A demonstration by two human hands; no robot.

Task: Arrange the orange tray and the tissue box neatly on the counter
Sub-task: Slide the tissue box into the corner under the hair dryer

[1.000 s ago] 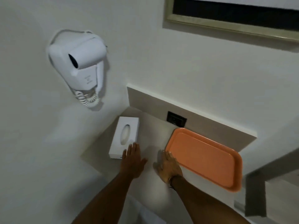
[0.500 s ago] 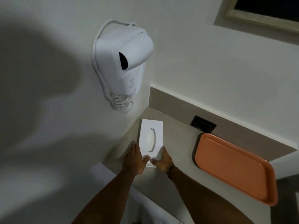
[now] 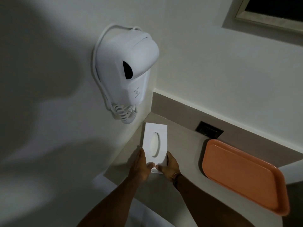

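The white tissue box (image 3: 155, 140), with an oval opening on top, lies on the beige counter (image 3: 185, 154) in the left corner by the wall. My left hand (image 3: 141, 164) grips its near left side and my right hand (image 3: 167, 166) grips its near right side, thumbs meeting at the near end. The orange tray (image 3: 242, 176) lies flat on the counter to the right, apart from the box and from both hands, its right corner reaching past the counter's front edge.
A white wall-mounted hair dryer (image 3: 127, 69) with a coiled cord hangs just above the box's corner. A black socket (image 3: 209, 130) sits in the backsplash behind the tray. A framed mirror edge (image 3: 268, 18) shows at the top right.
Both hands went from lying flat on the counter to gripping the near end of the tissue box. The box now lies lengthwise along the left wall. The view shifted left and closer.
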